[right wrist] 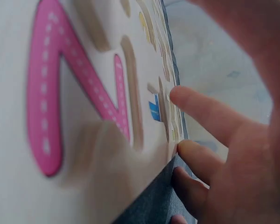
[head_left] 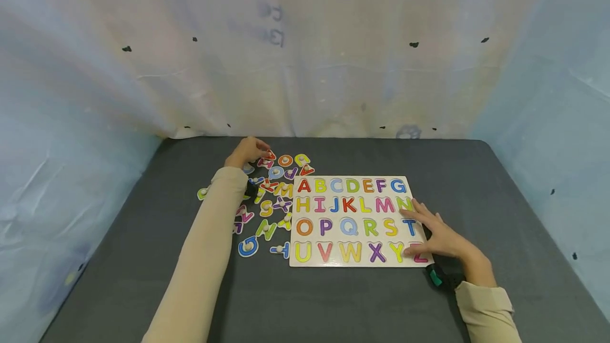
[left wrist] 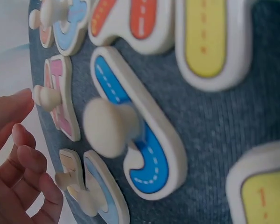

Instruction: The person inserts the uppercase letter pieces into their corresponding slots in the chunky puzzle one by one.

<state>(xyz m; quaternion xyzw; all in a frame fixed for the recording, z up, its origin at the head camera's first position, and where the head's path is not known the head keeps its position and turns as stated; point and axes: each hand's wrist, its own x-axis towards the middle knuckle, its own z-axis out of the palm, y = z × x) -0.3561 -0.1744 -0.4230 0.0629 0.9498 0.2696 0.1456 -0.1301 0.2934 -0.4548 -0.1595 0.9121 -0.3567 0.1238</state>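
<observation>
At the far side of the scattered letters, my left hand [head_left: 249,151] reaches out with its fingertips beside a red A piece [head_left: 270,155]. In the left wrist view, loosely bent fingers [left wrist: 35,161] are near the knob of a pink I piece [left wrist: 60,95], and nothing shows between them. A blue J piece [left wrist: 147,149] with a large knob lies closer to that camera. My right hand [head_left: 440,236] rests spread on the right edge of the white alphabet board [head_left: 352,179], with fingertips near the N and the pink Z [head_left: 419,254].
Several knobbed letter pieces lie left of the board, including a blue G [head_left: 248,246], a blue T [head_left: 280,250], a green N [head_left: 266,229] and an orange O [head_left: 285,160]. A dark grey cloth [head_left: 352,300] covers the table. Pale sheets [head_left: 333,68] hang behind and at both sides.
</observation>
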